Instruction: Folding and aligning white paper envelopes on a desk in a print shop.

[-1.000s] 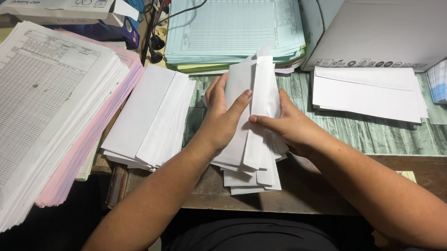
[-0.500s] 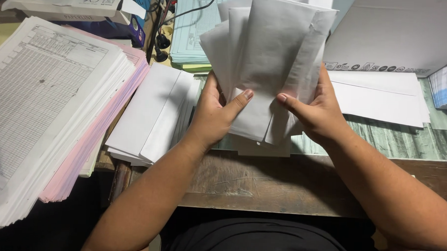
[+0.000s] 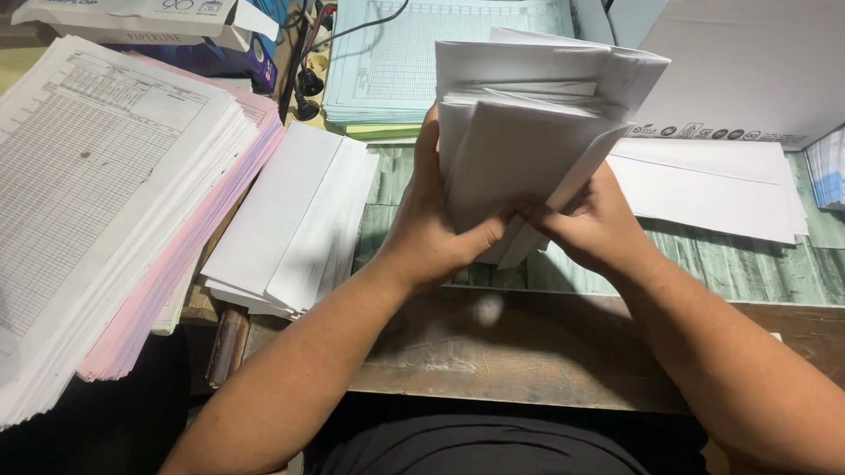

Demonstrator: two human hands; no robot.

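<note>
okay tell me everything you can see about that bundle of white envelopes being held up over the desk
The bundle of white envelopes is a thick, uneven sheaf of plain white paper pieces, edges fanned and not squared up. It is lifted clear of the wooden desk edge and tilted, with its top toward the camera. The left hand grips its lower left side with the thumb across the front, and the right hand pinches its lower right corner. Nothing else touches it.

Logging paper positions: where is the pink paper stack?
In the head view, the pink paper stack lies far left, under the white gridded sheets, beside the white envelope pile.
</note>
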